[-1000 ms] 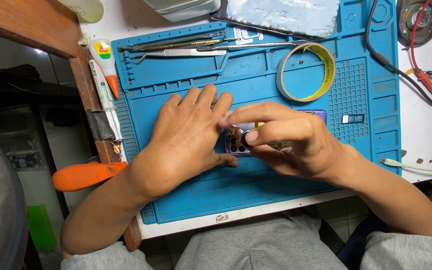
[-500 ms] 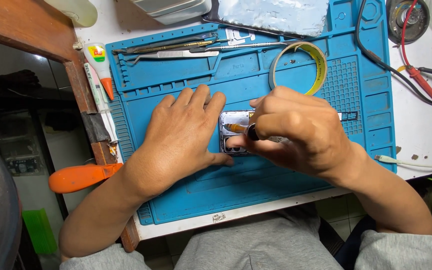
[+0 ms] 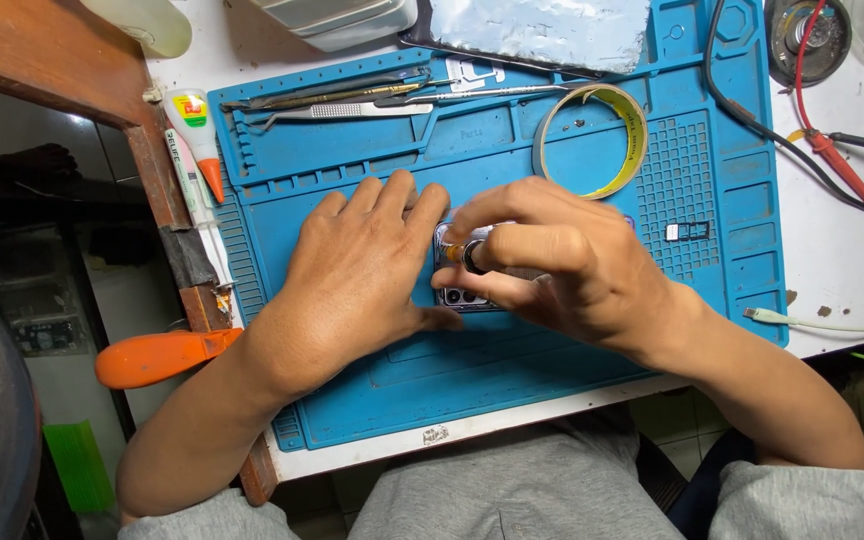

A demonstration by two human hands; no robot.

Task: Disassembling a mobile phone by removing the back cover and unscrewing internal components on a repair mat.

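Blue silicone work mat (image 3: 352,210) carries our small silvery phone part (image 3: 455,296) at its middle. Our left hand (image 3: 357,275) lies flat and open beside it, pinning its edge. Our right hand (image 3: 562,265) pinches a small dark-tipped tool (image 3: 470,254) over it, fingers clamped together.
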